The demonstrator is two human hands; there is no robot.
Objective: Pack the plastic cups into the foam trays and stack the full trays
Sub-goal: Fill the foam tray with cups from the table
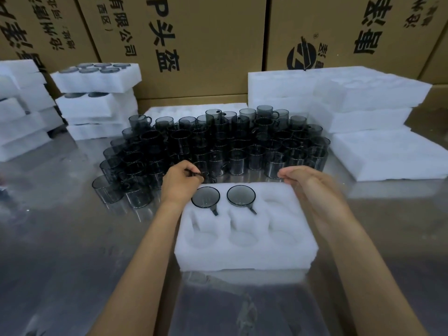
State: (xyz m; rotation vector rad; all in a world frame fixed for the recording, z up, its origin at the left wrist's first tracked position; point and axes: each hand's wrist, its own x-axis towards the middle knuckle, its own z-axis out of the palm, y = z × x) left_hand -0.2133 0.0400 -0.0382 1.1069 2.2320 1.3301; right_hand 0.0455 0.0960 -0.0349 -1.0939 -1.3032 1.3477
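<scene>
Mid-fill: the foam tray (pixel 244 253) has two cups (pixel 205 197) in its far pockets, four empty. Left hand (pixel 180 181) pinches a cup handle just beyond the tray. Right hand (pixel 304 177), loosely curled, looks empty. Next: drop that cup into the far-right pocket.

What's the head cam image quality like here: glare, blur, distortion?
Head view: wide-angle bowing, so the cardboard boxes lean outward at the edges; soft glare and cup reflections on the metal table; the white foam tray is near blown out, its pockets low in contrast; right hand slightly motion-blurred, left hand sharper; the smoky cups merge into one dark mass.
</scene>
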